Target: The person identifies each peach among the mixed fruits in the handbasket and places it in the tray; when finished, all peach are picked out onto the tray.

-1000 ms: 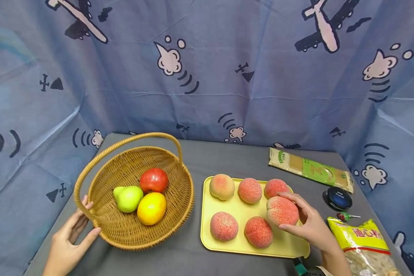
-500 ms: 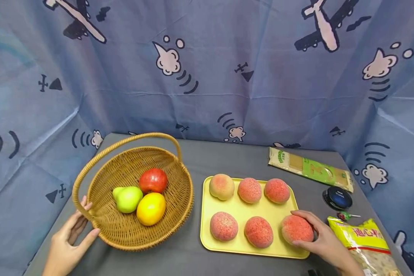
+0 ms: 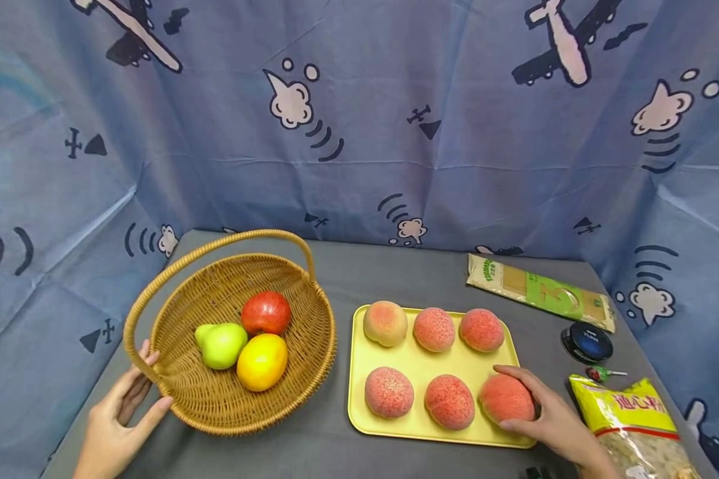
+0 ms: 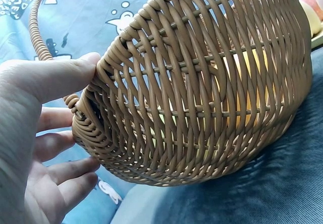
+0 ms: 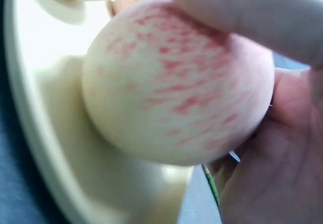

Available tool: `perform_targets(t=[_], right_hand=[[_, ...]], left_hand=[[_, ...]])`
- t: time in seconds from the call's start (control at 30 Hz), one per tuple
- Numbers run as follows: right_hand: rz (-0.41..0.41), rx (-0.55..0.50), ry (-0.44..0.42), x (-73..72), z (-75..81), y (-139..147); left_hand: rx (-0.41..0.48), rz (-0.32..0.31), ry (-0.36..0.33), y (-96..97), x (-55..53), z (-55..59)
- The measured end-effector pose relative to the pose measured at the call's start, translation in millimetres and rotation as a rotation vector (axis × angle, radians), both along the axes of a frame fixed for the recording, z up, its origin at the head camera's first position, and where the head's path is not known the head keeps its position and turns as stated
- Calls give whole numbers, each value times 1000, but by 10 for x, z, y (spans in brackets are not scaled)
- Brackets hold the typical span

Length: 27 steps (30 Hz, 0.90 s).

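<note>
My left hand (image 3: pixel 120 412) holds the left rim of a wicker basket (image 3: pixel 216 293) by the handle's foot; the left wrist view shows its thumb (image 4: pixel 65 77) and fingers on either side of the woven edge. Inside lie a red apple (image 3: pixel 266 312), a green pear (image 3: pixel 222 344) and a yellow-orange fruit (image 3: pixel 262 361). With thumb and fingers, my right hand (image 3: pixel 554 416) grips a peach (image 3: pixel 506 398) at the front right corner of a yellow tray (image 3: pixel 419 362). The right wrist view shows this peach (image 5: pixel 171 98) pale with red streaks, low over the tray.
Several other peaches stand in two rows on the tray, one of them a paler peach (image 3: pixel 385 324). To the right lie a noodle packet (image 3: pixel 539 293), a round dark-blue tin (image 3: pixel 587 344), a lollipop (image 3: pixel 599 374) and a yellow-topped bag (image 3: pixel 635 419).
My right hand has brought the peach from above the tray's right middle down to its front right corner, then shifted it slightly left. The left hand and basket have stayed put.
</note>
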State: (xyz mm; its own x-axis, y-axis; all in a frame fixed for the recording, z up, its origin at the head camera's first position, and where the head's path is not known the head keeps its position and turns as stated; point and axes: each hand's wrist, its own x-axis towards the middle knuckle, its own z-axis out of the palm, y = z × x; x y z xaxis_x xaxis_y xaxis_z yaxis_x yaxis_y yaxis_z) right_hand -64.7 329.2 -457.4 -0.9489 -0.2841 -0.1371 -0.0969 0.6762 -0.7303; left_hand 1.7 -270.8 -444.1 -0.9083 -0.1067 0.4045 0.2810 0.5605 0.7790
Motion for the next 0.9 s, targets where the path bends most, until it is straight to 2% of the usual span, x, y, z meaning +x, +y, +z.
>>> perform_targets(t=[0.17,0.4,0.57,0.67,0.73,0.83,0.9], right_hand=[[-14,-82,-81,4,-45,-21],[38,-114,-35,0,-133,-3],[79,-261,-51,22,-161,32],[78,-317,-46,38,-149,51],[61,-324,-12,52,-120,60],[41,-313,54,71,-49,81],[13,-275,90,80,12,100]], left_hand=[[-4,-1,6,1,-11,-7],[12,-44,30,6,-18,5],[6,-31,23,-3,-9,-7],[-1,-6,13,-3,8,-8],[-12,20,11,-1,23,9],[-22,108,19,36,61,103],[-38,195,71,89,96,216]])
